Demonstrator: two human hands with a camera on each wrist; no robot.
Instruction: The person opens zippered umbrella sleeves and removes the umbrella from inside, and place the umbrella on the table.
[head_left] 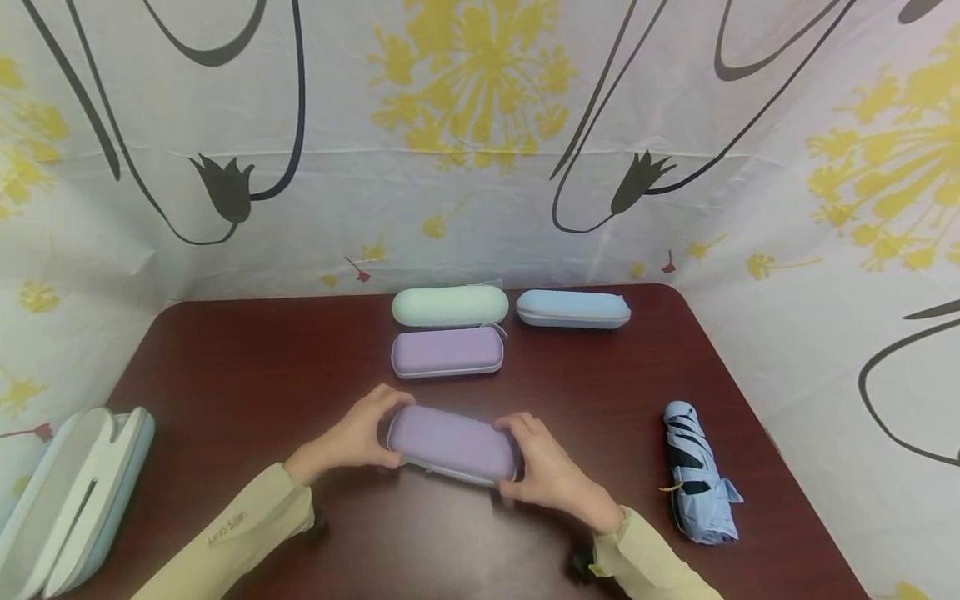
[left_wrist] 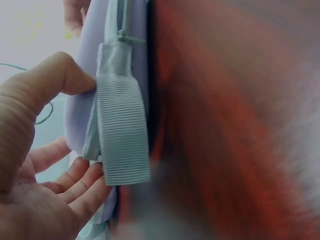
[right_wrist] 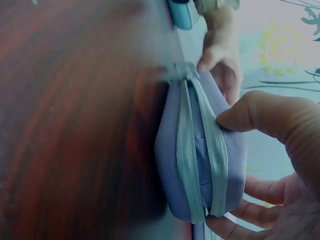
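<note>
A purple zip case (head_left: 453, 442) lies at the middle of the dark red-brown table, slightly angled. My left hand (head_left: 367, 433) grips its left end, and my right hand (head_left: 551, 467) holds the right end. In the left wrist view, the left thumb (left_wrist: 72, 80) presses the case beside a pale ribbed pull tab (left_wrist: 125, 135). From the right wrist, the two zipper tapes (right_wrist: 217, 165) stand apart, with a narrow gap between them. The right thumb (right_wrist: 250, 112) rests on the lid side, with the other fingers around the end.
Behind the held case lie another purple case (head_left: 447, 353), a mint green case (head_left: 450, 307) and a light blue case (head_left: 573, 308). On the left, a pale blue case (head_left: 123, 492) lies open, its light lining showing. A folded blue-and-black umbrella (head_left: 701, 492) is on the right.
</note>
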